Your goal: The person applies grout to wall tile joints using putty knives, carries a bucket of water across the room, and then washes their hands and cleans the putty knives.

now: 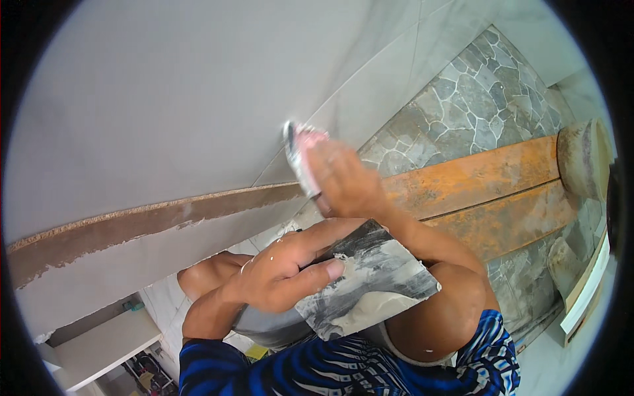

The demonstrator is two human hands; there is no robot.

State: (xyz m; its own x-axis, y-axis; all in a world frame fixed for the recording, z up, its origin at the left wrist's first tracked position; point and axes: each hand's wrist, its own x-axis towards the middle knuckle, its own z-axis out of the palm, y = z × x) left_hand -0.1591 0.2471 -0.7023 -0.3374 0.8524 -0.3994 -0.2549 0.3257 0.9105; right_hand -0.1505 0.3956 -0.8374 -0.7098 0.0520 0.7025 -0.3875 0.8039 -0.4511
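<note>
1. Through the head camera I see a large smooth grey wall (152, 112) filling the upper left, crossed by thin straight seams.
2. At the right I see the floor (492, 86), patterned with irregular grey stones and pale joints.
3. Two orange-brown wooden planks (475, 175) lie side by side across it, and a round, stained bucket (584, 158) stands at their far end.
4. Along the wall's lower edge I follow a brown strip (152, 218) with a ragged pale border.
5. Blue, black and white patterned clothing (297, 373) covers the person's lap at the bottom.
6. A flat dark board (366, 284) sits tilted above the lap, smeared with pale paste.
7. I see the left hand (274, 274) closed on that board's left side, thumb pressed on top, the other fingers largely hidden from me.
8. The right hand (350, 181) reaches up beside the wall, its fingers curled closed around a pink-and-white tool (302, 155).
9. That tool is close to a wall seam; it is blurred, so I can't tell its exact kind, whether it touches the wall, or whether it bears writing.
10. Smallest, a thick pale lump of paste (380, 310) rests near the board's lower edge.
</note>
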